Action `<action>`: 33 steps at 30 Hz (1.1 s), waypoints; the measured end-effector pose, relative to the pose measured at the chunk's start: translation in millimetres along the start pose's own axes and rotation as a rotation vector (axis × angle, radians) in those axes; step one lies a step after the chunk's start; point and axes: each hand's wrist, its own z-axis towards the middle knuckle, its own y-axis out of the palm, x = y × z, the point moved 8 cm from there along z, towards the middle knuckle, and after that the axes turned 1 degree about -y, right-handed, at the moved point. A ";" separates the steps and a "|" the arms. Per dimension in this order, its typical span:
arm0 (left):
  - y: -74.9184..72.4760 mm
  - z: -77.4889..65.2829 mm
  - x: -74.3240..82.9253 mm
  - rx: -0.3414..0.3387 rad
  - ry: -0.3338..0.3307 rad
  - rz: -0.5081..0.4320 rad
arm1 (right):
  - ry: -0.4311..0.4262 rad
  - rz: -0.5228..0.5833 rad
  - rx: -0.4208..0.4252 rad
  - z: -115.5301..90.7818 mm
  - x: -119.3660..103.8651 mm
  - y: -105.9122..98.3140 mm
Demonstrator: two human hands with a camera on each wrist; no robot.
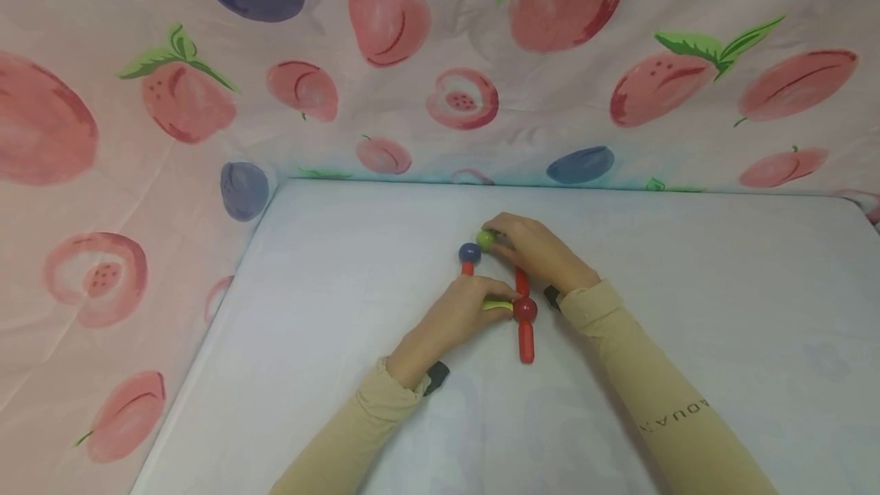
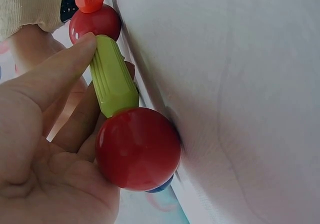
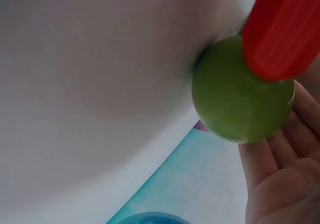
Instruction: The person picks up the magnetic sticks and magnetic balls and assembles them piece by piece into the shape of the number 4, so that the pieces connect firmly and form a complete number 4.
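My left hand (image 1: 457, 312) pinches a ribbed yellow-green rod (image 2: 112, 76) between thumb and fingers. That rod joins a near red ball (image 2: 137, 149) to a farther red ball (image 1: 525, 309). From the farther ball, one red rod (image 1: 526, 342) points toward me and another red rod (image 1: 522, 282) runs under my right hand (image 1: 532, 247). My right fingers hold a green ball (image 1: 486, 240) close beside a blue ball (image 1: 470, 253). In the right wrist view a green ball (image 3: 232, 96) sits on a red rod (image 3: 285, 31); I cannot tell whether it is the same ball.
The pieces lie on a white-covered table (image 1: 330, 403). A fruit-patterned cloth (image 1: 550, 105) hangs behind it and along the left side. Dark wrist devices (image 1: 436, 378) show at both cuffs.
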 end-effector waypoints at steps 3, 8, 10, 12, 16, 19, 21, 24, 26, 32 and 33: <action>0.5 0.2 -0.1 0.001 -0.001 0.006 | 0.008 0.018 -0.004 -0.4 0.9 0.3; 0.3 0.2 1.1 0.005 0.002 0.004 | 0.018 0.033 -0.013 -0.8 0.8 0.0; 0.2 0.1 1.5 0.006 0.003 0.001 | 0.024 0.033 -0.015 -1.2 0.6 -0.5; 0.1 -0.1 1.9 0.007 0.004 0.003 | 0.028 0.036 -0.014 -2.1 0.3 -1.8; -0.1 -0.3 1.9 0.012 0.003 0.014 | 0.024 0.041 0.002 -4.4 -1.0 -6.2; -0.8 -0.4 1.8 0.015 0.000 0.019 | 0.021 0.038 0.010 -6.3 -1.8 -9.5; -0.7 -0.4 1.5 0.013 -0.003 0.019 | 0.024 0.030 0.009 -7.4 -1.7 -10.9; -0.4 -0.2 1.3 0.010 -0.009 0.016 | 0.024 0.020 0.012 -9.9 -2.9 -14.1; -0.5 -0.3 1.6 0.007 -0.012 0.010 | 0.024 0.014 0.017 -11.7 -3.8 -16.2; -1.3 -1.0 2.4 0.002 -0.017 -0.006 | -0.009 -0.004 0.047 -20.1 -9.9 -25.2; -1.3 -1.0 2.4 0.002 -0.018 -0.007 | -0.014 -0.005 0.055 -21.9 -10.8 -27.0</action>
